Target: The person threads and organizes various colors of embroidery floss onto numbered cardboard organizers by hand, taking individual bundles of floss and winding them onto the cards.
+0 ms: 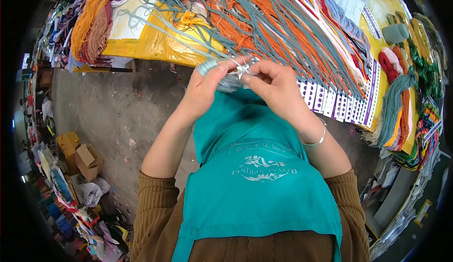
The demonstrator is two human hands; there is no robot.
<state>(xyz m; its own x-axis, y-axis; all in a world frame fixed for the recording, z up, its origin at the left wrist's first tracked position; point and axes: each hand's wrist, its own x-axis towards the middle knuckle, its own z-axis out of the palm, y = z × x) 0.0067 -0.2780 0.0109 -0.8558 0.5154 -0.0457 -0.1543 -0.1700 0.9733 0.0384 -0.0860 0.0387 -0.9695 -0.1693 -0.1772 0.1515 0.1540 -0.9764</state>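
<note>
Down on the left, a cardboard box (87, 160) sits on the grey floor (113, 115). Up from it, a hank of yellow and red-brown yarn (94, 21) lies on the yellow table cover (151, 45).

Next comes my left hand (203, 92), held up over my teal apron (255, 167), just at the table edge. Its fingers are closed on a little grey-green thread bundle (207, 66). The bundle pokes out at the top, above my thumb and first finger.

Thin strands (236, 66) go from the bundle across to my right hand (278, 89). That hand's thumb and fingertips (252, 80) pinch the strands tight. So the thread sits between my two hands and touches both.

Behind my hands, a big pile of orange and grey-green threads (264, 21) spreads over the table. A silver bangle (318, 140) is on my right wrist.

Further right are purple and white cards (344, 106). Past them, more yarn hanks (401, 101) in green, orange and red hang at the table's end.
</note>
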